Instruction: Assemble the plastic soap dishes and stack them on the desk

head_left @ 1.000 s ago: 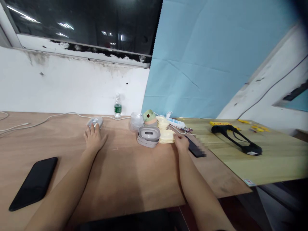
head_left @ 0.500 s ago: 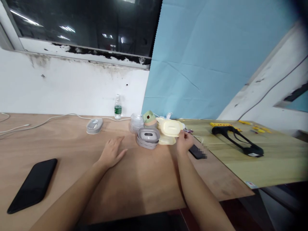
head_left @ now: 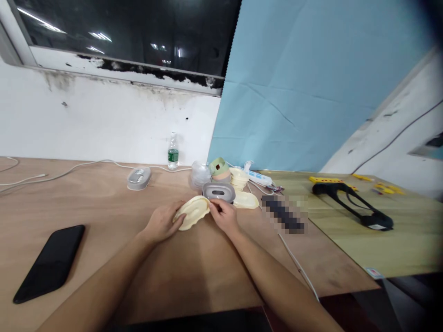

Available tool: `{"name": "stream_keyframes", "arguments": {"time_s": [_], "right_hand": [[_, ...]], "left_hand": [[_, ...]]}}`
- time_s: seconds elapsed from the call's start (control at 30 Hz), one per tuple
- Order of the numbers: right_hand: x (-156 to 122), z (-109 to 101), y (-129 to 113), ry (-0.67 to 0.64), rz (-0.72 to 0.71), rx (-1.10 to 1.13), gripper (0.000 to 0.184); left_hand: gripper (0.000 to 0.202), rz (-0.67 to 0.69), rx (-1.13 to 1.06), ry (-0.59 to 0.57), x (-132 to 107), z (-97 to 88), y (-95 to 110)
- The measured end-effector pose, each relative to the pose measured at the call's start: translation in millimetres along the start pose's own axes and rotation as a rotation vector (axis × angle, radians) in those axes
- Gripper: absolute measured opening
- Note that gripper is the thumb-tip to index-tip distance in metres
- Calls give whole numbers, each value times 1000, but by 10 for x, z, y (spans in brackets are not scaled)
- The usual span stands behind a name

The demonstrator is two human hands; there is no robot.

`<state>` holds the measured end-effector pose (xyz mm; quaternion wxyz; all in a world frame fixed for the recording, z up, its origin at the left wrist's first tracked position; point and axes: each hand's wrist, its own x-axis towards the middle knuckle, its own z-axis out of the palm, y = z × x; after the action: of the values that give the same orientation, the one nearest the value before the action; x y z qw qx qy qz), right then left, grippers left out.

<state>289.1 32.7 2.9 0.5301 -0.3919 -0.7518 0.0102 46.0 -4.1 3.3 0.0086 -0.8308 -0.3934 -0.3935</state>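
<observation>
Between my two hands a cream plastic lid-like piece [head_left: 193, 213] is held tilted above the table. My left hand [head_left: 164, 222] grips its left edge, thumb on the near face. My right hand [head_left: 224, 216] pinches its right edge. Just behind my right hand sit stacked grey oval plastic pieces [head_left: 218, 192], partly covered by the hand and the cream piece. Another cream piece [head_left: 246, 200] lies to their right. Further back are cream cup-shaped parts [head_left: 238, 178], a green and peach stack [head_left: 219, 168] and clear plastic pieces [head_left: 200, 174].
A grey oval case [head_left: 139, 178] and a water bottle [head_left: 173, 151] stand near the wall. A black phone [head_left: 50, 263] lies at left. To the right are a pixelated dark object [head_left: 284, 214], a power strip [head_left: 259, 178], a white cable [head_left: 299, 267] and a black strap-like frame [head_left: 353, 203].
My right hand has brought the cream piece leftward and nearer, turning it over. My left hand has risen from the table and taken its left edge.
</observation>
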Motion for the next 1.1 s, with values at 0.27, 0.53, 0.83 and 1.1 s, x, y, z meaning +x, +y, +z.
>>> {"name": "stream_keyframes", "arguments": {"time_s": [0.27,0.53,0.83,1.1], "right_hand": [[181,-222,311,64,6,-210,13],[170,-156,410,-114,8,-333,18],[143,-143,421,-173,-11,-330,10],[189,-203,343,-158,-89,-288,16]], "left_hand": [[26,46,34,23,54,-36,-136],[39,40,-22,-190,73,-31,-57],[53,-140,112,-280,-15,89,-283],[61,-52,29,-385,-22,92,-263]]}}
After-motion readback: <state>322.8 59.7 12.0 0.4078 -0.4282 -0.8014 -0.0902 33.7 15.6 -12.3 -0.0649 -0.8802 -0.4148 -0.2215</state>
